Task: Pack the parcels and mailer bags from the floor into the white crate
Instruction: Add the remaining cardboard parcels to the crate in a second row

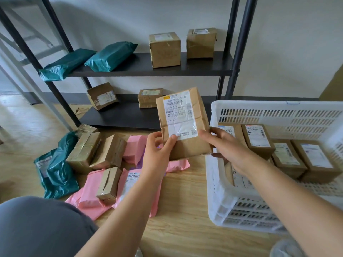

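Brown parcel upright left of white crate, left hand and right hand grips holding its lower edges

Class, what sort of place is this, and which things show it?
Probably a parcel sorting or storage room: labelled cardboard parcels and mailer bags lie on the floor, more sit on a dark shelving rack, and a white crate holds boxes.

Soft, even daylight, faint shadows on the wall, wide-angle bending at the edges, slightly soft focus.
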The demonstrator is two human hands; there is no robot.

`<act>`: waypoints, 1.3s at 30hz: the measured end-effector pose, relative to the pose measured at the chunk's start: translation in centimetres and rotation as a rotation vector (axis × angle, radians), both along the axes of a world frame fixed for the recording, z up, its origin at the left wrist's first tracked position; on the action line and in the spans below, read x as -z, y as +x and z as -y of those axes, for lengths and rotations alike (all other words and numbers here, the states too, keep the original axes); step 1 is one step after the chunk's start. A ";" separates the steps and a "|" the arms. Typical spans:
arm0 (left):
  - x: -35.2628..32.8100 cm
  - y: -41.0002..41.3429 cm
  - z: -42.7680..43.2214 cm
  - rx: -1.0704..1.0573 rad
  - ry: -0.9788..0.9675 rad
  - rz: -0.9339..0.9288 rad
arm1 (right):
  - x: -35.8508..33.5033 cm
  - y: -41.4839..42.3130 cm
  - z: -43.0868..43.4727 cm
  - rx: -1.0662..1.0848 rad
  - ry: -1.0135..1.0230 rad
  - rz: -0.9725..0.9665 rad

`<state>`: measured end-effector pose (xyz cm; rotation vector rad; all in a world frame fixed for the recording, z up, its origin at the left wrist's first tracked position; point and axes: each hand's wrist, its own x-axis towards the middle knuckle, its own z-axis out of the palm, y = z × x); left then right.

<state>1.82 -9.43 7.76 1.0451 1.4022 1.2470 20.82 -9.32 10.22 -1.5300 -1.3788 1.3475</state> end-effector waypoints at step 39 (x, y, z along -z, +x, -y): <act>12.2 30.2 -11.0 0.862 0.165 -1.367 | 14.2 36.0 -9.4 0.752 -0.479 0.100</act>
